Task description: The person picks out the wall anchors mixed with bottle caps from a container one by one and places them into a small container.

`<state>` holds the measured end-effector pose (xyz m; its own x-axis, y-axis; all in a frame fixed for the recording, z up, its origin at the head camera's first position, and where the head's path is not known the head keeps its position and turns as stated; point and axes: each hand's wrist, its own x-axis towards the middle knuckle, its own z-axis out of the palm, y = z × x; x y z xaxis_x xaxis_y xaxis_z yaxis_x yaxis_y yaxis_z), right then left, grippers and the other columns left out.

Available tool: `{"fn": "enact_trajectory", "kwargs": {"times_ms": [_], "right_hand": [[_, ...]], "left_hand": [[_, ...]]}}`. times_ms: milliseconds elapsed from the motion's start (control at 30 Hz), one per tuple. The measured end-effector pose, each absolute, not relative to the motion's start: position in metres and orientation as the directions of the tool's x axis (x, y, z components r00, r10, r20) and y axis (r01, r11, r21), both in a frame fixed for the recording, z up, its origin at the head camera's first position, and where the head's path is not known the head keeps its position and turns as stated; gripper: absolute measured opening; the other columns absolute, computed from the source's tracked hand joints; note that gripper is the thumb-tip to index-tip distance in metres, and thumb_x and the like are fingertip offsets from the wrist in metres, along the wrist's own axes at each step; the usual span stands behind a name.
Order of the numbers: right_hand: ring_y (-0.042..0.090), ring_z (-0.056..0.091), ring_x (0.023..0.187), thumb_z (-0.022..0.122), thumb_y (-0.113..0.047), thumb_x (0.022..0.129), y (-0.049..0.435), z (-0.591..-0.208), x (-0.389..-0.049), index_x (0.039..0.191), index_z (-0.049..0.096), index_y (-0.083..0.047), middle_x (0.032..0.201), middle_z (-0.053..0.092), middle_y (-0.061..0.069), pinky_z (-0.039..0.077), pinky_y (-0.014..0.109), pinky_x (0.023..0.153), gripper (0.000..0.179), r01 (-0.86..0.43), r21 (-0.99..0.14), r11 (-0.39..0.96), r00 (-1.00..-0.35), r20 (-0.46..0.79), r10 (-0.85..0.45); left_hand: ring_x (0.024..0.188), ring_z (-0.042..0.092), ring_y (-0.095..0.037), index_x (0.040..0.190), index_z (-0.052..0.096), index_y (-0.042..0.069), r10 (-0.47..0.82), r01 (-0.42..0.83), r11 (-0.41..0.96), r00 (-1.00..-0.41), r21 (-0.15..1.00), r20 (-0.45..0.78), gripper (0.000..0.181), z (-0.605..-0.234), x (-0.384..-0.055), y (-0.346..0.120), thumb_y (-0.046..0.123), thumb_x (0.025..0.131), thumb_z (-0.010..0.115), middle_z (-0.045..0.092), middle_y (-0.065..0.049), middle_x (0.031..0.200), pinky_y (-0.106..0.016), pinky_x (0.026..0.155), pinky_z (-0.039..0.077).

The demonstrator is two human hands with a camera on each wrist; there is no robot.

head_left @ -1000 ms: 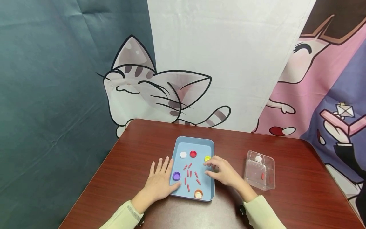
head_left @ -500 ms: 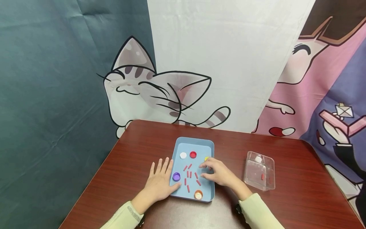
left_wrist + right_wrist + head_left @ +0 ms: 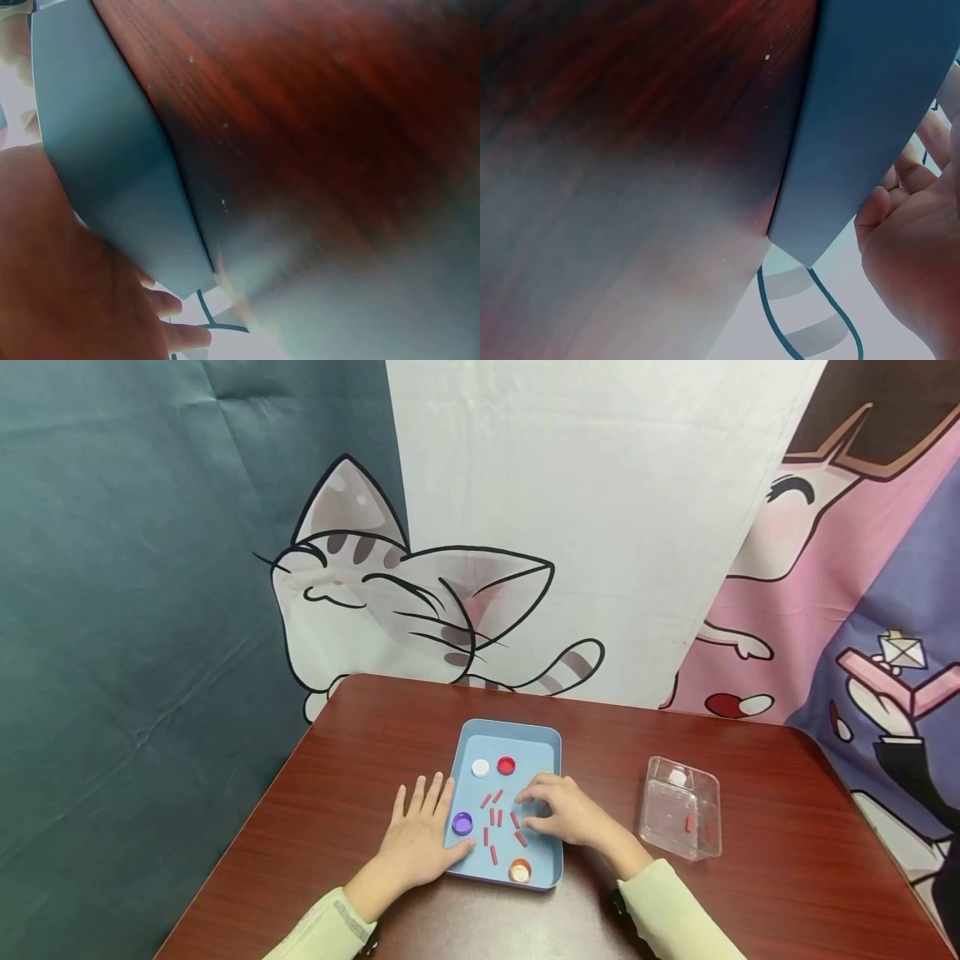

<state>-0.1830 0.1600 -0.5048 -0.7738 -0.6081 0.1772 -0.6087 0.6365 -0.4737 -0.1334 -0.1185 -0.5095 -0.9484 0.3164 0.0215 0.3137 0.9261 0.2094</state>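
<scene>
A light blue tray (image 3: 517, 739) lies on the table in the head view. Small red sticks (image 3: 500, 817) are scattered over its middle. My left hand (image 3: 420, 839) rests at the tray's left side, fingers spread and thumb over the rim. Above the tray's right half is my right hand (image 3: 566, 814), its thumb and fingertips apart and bent towards the sticks; nothing shows between them. Round bottle-cap-like pieces sit in the tray: white (image 3: 480, 767), red (image 3: 506, 766), purple (image 3: 462, 823) and orange (image 3: 520, 870). A yellow one is almost wholly hidden behind the right hand.
To the right stands a clear plastic box (image 3: 663, 802) holding a red stick (image 3: 689, 823). The brown table (image 3: 360, 752) ends at a printed cloth backdrop (image 3: 600, 527). Both wrist views show mainly the tray's outer wall (image 3: 112, 142) and the tabletop.
My right hand has moved left and slightly down over the tray, covering most of the yellow piece. The left hand and the sticks stay where they were.
</scene>
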Motion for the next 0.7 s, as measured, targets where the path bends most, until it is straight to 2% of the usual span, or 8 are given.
{"fn": "enact_trajectory", "kwargs": {"times_ms": [233,700], "right_hand": [[0.012,0.059,0.095,0.084,-0.026,0.083,0.1554,-0.5099,-0.1872,0.107,0.078,-0.017,0.100,0.067,-0.006,0.036,0.033,0.079,0.027,-0.639,-0.428,0.640,-0.754,0.179,-0.632],[0.013,0.058,0.098,0.089,-0.036,0.077,0.1492,-0.5146,-0.1932,0.105,0.081,-0.023,0.097,0.064,-0.009,0.033,0.030,0.074,0.032,-0.664,-0.302,0.684,-0.742,0.157,-0.652]], "left_hand": [[0.152,0.021,-0.043,0.160,0.028,0.006,0.315,0.310,0.926,-0.949,0.216,0.011,0.097,-0.5098,-0.1329,-0.1189,0.065,0.090,0.059,0.027,-0.018,0.165,-0.065,0.120,0.010],[0.152,0.021,-0.043,0.160,0.027,0.006,0.318,0.312,0.925,-0.948,0.218,0.005,0.097,-0.5098,-0.1338,-0.1184,0.065,0.090,0.059,0.026,-0.017,0.165,-0.065,0.120,0.009]]}}
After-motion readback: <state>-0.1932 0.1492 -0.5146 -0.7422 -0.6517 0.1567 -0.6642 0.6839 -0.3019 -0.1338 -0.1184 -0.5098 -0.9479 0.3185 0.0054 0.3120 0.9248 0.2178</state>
